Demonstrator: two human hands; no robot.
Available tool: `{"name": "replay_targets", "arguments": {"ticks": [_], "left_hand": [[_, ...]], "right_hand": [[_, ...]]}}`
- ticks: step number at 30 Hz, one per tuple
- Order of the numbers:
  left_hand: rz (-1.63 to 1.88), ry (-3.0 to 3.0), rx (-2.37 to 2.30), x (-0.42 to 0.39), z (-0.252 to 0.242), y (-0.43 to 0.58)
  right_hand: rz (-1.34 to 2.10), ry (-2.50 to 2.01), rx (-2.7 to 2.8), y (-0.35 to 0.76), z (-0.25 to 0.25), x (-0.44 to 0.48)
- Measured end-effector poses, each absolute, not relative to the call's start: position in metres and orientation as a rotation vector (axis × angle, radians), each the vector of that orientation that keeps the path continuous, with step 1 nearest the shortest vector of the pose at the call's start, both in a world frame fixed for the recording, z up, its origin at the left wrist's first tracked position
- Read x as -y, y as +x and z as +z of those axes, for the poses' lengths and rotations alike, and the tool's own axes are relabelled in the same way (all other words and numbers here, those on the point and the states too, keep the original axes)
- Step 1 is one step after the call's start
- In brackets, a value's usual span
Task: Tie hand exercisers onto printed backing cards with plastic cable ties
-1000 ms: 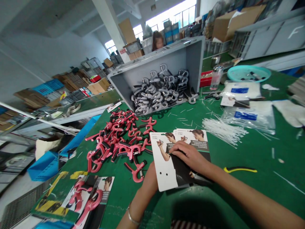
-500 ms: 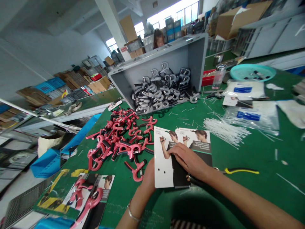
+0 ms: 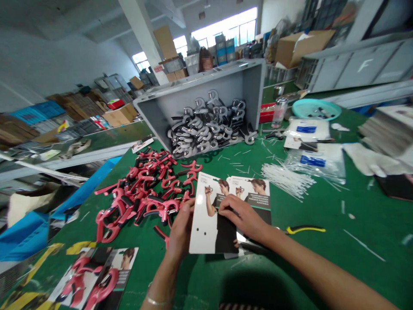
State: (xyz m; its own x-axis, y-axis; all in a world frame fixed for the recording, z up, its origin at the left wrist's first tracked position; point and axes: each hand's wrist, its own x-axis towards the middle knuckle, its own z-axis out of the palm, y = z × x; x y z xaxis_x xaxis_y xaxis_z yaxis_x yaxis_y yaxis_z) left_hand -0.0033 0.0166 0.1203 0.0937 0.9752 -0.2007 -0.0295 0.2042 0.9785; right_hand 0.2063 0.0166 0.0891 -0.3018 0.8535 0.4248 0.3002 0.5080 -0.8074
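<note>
In front of me, a printed backing card (image 3: 204,234) is held tilted, showing a person with a hand grip and two small punched holes. My left hand (image 3: 180,230) grips its left edge, with its fingers partly hidden behind it. My right hand (image 3: 247,217) lies over the card's right part, its fingers bent and closed at the printed face. Behind it, other matching cards (image 3: 263,202) lie on the table, partly covered. Left of my hands is a heap of pink hand grips (image 3: 145,189). Two cards with pink grips on them (image 3: 106,284) lie at lower left.
A grey crate (image 3: 193,88) on its side holds grey hand grips (image 3: 203,129). White cable ties (image 3: 287,178), yellow-handled pliers (image 3: 306,229), plastic bags (image 3: 318,165), a jar (image 3: 279,113) and a turquoise tray (image 3: 300,107) lie rightward. A person (image 3: 205,60) is behind the crate.
My view has turned to the right, so the table's things appear further left. Both hands stay at the card, and the left hand shows more fully at its edge.
</note>
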Motion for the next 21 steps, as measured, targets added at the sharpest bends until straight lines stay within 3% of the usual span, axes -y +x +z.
{"name": "replay_targets", "arguments": {"ticks": [5, 10, 15, 21], "left_hand": [[0.724, 0.934, -1.183, -0.013, 0.120, -0.003], [0.813, 0.818, -1.194, -0.007, 0.120, -0.004], [0.727, 0.843, -1.177, -0.009, 0.114, 0.009], [0.640, 0.944, -1.031, -0.026, 0.111, 0.045]], "right_hand": [[0.773, -1.041, 1.681, 0.210, 0.094, -0.013], [0.351, -1.479, 1.424, 0.284, 0.071, -0.006], [0.193, -1.821, 1.629, 0.376, 0.038, -0.020], [0.203, -1.943, 1.807, 0.385, 0.029, -0.063]]}}
